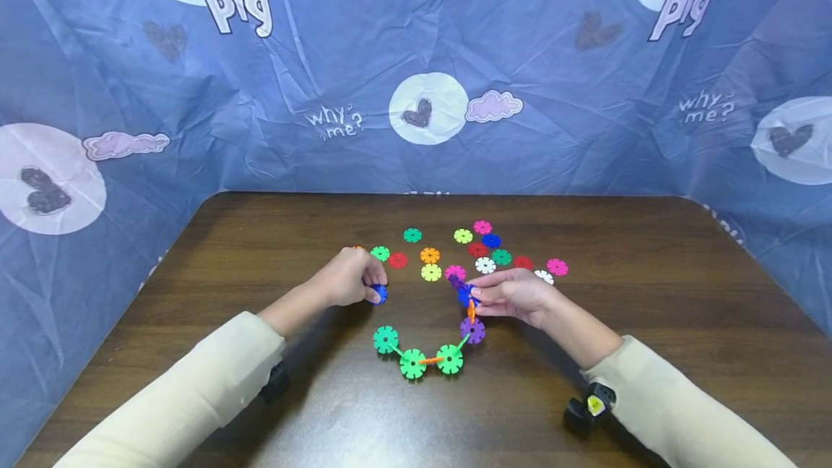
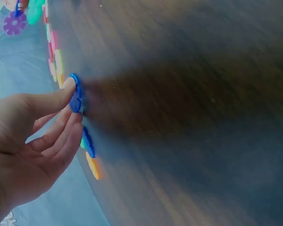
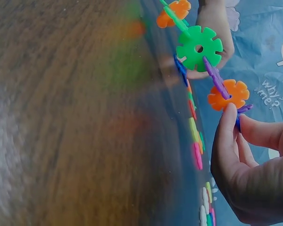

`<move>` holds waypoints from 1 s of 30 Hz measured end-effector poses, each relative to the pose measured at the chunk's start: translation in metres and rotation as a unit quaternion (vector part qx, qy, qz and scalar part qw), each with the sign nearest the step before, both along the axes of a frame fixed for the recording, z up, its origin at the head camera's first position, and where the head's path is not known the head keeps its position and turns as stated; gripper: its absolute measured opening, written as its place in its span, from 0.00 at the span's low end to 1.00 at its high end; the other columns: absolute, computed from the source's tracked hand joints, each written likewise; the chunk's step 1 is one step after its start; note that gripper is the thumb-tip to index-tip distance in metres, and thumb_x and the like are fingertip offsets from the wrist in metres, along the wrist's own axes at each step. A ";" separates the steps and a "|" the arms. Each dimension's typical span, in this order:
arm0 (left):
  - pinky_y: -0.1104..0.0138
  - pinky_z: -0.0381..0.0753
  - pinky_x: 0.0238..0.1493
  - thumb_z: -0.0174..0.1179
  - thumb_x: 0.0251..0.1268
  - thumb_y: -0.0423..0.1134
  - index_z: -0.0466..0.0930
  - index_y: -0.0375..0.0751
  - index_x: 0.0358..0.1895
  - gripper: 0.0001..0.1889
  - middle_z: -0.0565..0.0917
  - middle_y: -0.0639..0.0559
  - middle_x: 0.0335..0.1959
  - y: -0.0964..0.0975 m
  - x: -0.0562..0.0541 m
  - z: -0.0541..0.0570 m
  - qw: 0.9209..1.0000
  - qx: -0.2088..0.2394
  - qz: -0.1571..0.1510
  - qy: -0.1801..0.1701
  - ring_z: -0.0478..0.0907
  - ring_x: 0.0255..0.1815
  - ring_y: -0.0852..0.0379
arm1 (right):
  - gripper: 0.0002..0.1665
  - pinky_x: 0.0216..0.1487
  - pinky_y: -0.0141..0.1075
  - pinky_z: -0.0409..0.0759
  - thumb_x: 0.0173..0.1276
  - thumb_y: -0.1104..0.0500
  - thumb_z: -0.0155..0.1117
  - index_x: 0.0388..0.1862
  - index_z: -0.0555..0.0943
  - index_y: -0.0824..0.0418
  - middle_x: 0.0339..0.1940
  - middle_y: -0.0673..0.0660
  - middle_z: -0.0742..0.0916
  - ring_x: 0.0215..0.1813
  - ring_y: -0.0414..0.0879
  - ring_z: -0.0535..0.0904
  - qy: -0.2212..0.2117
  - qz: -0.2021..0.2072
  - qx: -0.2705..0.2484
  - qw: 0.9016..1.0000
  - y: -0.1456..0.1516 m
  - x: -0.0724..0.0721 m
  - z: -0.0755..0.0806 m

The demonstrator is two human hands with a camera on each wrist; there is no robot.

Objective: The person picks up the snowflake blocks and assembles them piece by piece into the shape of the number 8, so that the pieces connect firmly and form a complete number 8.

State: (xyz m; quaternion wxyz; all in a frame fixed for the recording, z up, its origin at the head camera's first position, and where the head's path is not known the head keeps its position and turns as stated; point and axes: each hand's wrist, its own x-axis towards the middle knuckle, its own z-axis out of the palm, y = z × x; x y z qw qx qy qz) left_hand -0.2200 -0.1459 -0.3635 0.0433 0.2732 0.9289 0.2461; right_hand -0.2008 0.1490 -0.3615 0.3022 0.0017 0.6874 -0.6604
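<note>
My left hand (image 1: 347, 278) pinches a blue notched plastic disc (image 2: 76, 96) between thumb and fingers, low over the table. Another blue disc (image 2: 88, 142) shows just past those fingertips in the left wrist view. With thumb and fingertips, my right hand (image 1: 523, 298) grips a blue disc (image 1: 466, 296) at one end of a curved chain of interlocked discs. Along that chain come an orange disc (image 3: 228, 95), a purple disc (image 1: 472, 331) and several green discs (image 1: 412, 364). A dark purple disc (image 1: 456, 282) is joined beyond the blue one, which the fingers partly hide.
Loose notched discs lie scattered behind the hands, among them an orange disc (image 1: 430, 256), a red disc (image 1: 398, 261), a white disc (image 1: 484, 265) and a pink disc (image 1: 557, 266). A blue printed cloth (image 1: 364, 165) hangs behind the brown wooden table (image 1: 312, 417).
</note>
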 end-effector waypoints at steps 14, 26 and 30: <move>0.71 0.83 0.30 0.74 0.47 0.32 0.87 0.34 0.31 0.08 0.88 0.43 0.28 0.011 -0.006 0.005 0.978 0.136 0.104 -0.117 0.83 0.26 0.63 | 0.26 0.45 0.33 0.85 0.68 0.70 0.56 0.63 0.66 0.82 0.27 0.47 0.87 0.33 0.37 0.84 -0.003 0.007 0.009 1.000 -0.009 0.000 -0.002; 0.60 0.86 0.43 0.67 0.56 0.29 0.84 0.27 0.41 0.10 0.89 0.39 0.35 0.039 -0.007 0.018 0.919 0.282 0.127 -0.243 0.85 0.29 0.62 | 0.26 0.44 0.32 0.85 0.69 0.68 0.56 0.62 0.66 0.81 0.27 0.47 0.85 0.32 0.37 0.83 -0.009 0.009 0.019 1.000 -0.017 -0.003 0.002; 0.57 0.85 0.46 0.65 0.57 0.27 0.83 0.25 0.44 0.12 0.88 0.39 0.36 0.047 -0.007 0.018 0.904 0.305 0.149 -0.258 0.83 0.27 0.64 | 0.26 0.43 0.32 0.85 0.69 0.69 0.56 0.62 0.66 0.82 0.26 0.48 0.85 0.31 0.37 0.83 -0.008 0.005 0.019 1.000 -0.018 -0.003 0.003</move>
